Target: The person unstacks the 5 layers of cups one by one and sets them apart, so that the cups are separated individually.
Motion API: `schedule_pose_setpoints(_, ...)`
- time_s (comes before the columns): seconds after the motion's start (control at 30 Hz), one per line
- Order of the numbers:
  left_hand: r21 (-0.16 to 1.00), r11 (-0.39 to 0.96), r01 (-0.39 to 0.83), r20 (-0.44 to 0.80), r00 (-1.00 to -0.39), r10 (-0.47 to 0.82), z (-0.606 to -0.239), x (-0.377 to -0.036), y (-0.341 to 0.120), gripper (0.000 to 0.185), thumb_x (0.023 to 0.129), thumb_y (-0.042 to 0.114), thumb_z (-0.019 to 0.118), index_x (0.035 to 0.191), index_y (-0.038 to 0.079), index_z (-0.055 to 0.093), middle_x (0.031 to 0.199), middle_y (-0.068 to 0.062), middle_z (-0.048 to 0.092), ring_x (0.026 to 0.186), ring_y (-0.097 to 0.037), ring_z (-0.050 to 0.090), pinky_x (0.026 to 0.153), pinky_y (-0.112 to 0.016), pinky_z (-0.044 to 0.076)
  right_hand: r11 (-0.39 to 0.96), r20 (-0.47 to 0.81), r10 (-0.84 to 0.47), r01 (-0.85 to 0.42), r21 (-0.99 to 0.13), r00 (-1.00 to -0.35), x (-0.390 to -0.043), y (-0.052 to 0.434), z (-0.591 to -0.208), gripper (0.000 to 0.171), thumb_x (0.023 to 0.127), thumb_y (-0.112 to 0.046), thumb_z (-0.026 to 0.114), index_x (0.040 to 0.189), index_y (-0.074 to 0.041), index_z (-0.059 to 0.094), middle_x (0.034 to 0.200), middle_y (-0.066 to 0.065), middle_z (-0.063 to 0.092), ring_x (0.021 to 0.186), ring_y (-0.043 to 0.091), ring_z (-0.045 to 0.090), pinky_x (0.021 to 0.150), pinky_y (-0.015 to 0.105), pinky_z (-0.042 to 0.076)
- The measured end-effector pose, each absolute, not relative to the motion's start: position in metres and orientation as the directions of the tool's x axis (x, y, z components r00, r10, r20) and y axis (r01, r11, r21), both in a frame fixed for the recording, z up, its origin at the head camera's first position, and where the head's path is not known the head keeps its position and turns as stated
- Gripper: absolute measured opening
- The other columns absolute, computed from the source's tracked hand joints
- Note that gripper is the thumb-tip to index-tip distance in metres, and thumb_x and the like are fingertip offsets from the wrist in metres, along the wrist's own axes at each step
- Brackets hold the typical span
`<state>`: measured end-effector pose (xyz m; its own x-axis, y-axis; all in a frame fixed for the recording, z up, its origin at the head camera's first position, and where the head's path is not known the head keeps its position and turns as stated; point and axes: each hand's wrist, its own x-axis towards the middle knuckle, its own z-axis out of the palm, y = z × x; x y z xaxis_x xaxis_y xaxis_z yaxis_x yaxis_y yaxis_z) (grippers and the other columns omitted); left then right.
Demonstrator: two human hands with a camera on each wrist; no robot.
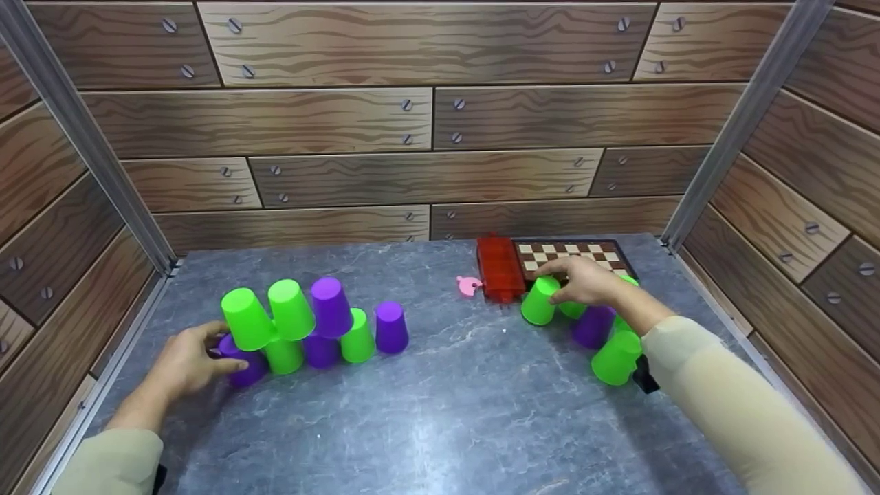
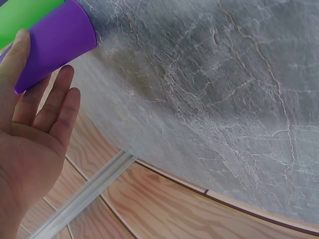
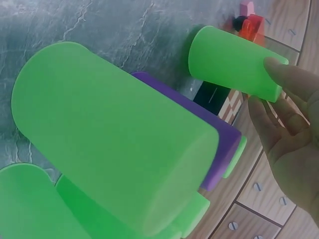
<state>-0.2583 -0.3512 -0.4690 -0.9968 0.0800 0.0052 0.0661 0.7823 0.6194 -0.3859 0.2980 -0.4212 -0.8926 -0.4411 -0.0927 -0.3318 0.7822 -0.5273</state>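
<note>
On the left, upside-down cups stand in a row with a second level of two green cups and one purple cup point(image 1: 331, 306) on top. My left hand point(image 1: 185, 361) holds the purple cup point(image 2: 57, 47) at the row's left end, thumb on one side and fingers on the other. At the right, my right hand point(image 1: 583, 280) pinches a green cup point(image 3: 234, 62) by its narrow closed end. Behind that hand, more green cups and a purple cup point(image 1: 592, 327) stand close together, partly hidden by the forearm. Nearest of them is a green cup point(image 1: 617, 357).
A red translucent box point(image 1: 500, 268) lies at the back, beside a brown-and-cream checkered board point(image 1: 570, 253). Next to the box is a small pink piece point(image 1: 469, 285). Wood-patterned walls point(image 1: 433, 117) enclose the grey marbled table point(image 1: 426, 412) at the back and sides.
</note>
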Motion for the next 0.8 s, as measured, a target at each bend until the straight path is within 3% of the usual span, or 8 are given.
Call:
schedule_pose_setpoints(0.53, 0.617, 0.785, 0.060, 0.004, -0.997, 0.073, -0.4691, -0.2586, -0.3517, 0.070, 0.084, 0.022, 0.093, 0.136, -0.011, 0.059, 0.119, -0.033, 0.070, 0.110, -0.049, 0.068, 0.094, -0.063, 0.057, 0.794, -0.095, -0.431, -0.327, -0.513, -0.897, -0.3883, 0.2986, -0.4272, 0.052, 0.091, -0.002, 0.081, 0.141, -0.007, 0.068, 0.140, 0.023, 0.064, 0.124, 0.042, 0.061, 0.099, 0.054, 0.055)
schedule_pose_setpoints(0.8, 0.622, 0.782, 0.036, -0.017, -0.998, 0.060, -0.4678, -0.2576, -0.3498, 0.076, 0.084, 0.023, 0.093, 0.139, -0.013, 0.055, 0.121, -0.035, 0.069, 0.113, -0.050, 0.067, 0.096, -0.063, 0.056, 0.793, -0.090, -0.419, -0.317, -0.520, -0.903, -0.3881, 0.2989, -0.4247, 0.055, 0.092, -0.004, 0.081, 0.145, -0.003, 0.063, 0.145, 0.024, 0.061, 0.131, 0.046, 0.058, 0.105, 0.058, 0.052)
